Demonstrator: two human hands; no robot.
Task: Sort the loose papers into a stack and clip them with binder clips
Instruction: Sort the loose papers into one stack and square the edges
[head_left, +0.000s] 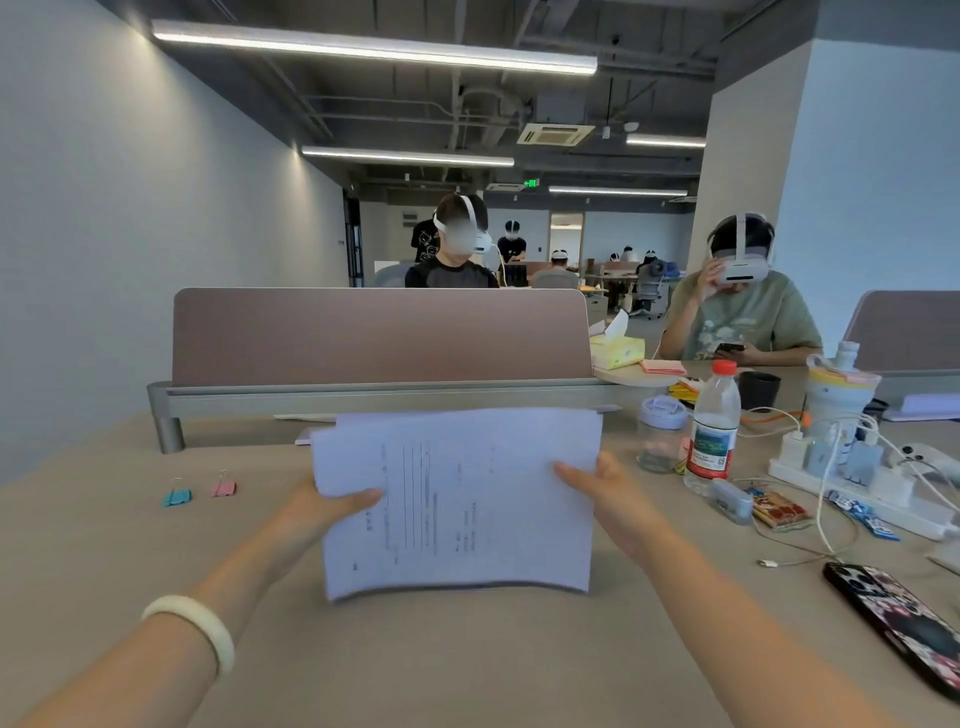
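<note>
A stack of white printed papers (457, 499) stands upright on its lower edge on the beige desk (467, 654), its sheets slightly uneven at the top. My left hand (322, 512) grips the stack's left edge, thumb on the front. My right hand (605, 499) grips the right edge the same way. Two binder clips lie on the desk to the left, apart from the papers: a blue binder clip (176, 496) and a pink binder clip (223, 487).
A brown desk divider (382, 338) rises behind the papers. To the right stand a water bottle (712, 428), a small jar (661, 434), a power strip (857, 483) with cables, snack packets and a phone (898, 621). People with headsets sit beyond.
</note>
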